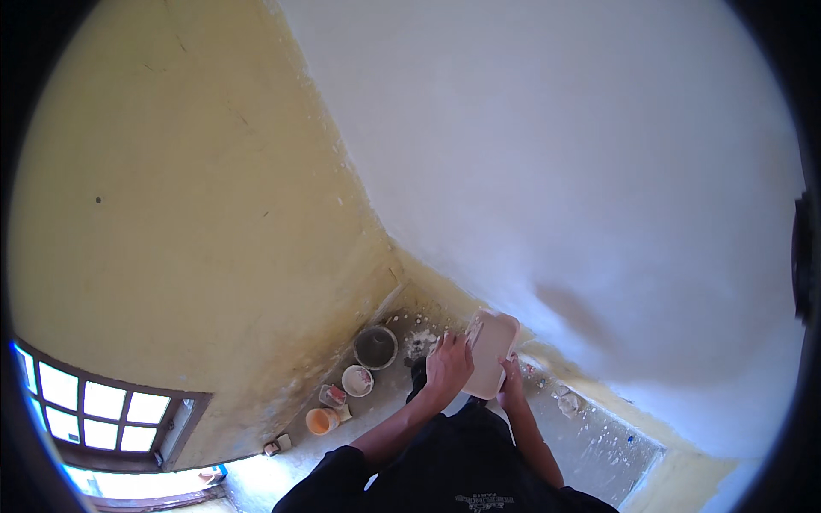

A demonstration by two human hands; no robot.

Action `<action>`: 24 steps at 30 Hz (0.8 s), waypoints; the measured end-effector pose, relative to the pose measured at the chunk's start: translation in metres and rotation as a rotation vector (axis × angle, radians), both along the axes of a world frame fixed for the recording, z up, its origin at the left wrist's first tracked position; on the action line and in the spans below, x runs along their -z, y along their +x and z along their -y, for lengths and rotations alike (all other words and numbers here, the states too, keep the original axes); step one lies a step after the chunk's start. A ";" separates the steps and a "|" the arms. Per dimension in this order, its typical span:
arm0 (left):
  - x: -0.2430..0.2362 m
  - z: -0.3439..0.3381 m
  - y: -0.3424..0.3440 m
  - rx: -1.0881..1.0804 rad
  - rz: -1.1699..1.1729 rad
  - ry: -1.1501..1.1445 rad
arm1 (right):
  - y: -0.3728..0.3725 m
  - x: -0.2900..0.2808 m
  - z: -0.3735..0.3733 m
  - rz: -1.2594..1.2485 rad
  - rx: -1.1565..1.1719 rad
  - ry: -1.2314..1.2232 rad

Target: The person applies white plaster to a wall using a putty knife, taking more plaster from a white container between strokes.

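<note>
A pale, shallow rectangular tray [494, 352] with rounded corners is held in front of my body, tilted, near the white wall. My right hand [510, 382] grips its right edge, thumb on the inner side. My left hand [449, 369] is at the tray's left edge, its back toward me and its fingers bent. A thin pale strip shows along that edge by the fingertips. Whether it is a tool in the left hand or the tray's own rim, I cannot make out.
A dark bucket [375, 347], a white tub [357, 381], a small container with something red [333, 395] and an orange bucket [322, 421] line the yellow wall [214, 214]. The white wall [556, 154] meets it at a corner. White spatters mark the floor [590, 445]. A barred window [98, 406] is at lower left.
</note>
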State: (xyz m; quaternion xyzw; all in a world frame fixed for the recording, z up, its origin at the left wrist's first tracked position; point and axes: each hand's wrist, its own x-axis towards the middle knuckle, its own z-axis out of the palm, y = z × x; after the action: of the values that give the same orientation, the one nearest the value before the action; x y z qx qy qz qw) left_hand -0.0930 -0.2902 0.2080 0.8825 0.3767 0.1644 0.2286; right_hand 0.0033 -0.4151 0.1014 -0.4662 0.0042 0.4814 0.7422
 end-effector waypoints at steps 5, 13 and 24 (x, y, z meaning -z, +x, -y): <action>-0.001 -0.036 -0.007 0.033 -0.171 -0.146 | -0.016 -0.009 -0.042 -0.052 0.008 -0.024; 0.001 -0.093 -0.032 0.071 -0.257 -0.137 | -0.048 -0.009 -0.117 -0.075 0.025 0.076; -0.008 -0.182 -0.083 0.024 -0.134 -0.156 | -0.093 -0.015 -0.207 -0.043 -0.002 0.063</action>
State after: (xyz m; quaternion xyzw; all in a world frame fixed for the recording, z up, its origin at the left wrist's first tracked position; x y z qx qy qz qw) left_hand -0.1760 -0.1080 0.2165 0.8754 0.3923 0.0725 0.2728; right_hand -0.0896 -0.2082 0.1167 -0.4322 0.0047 0.4920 0.7557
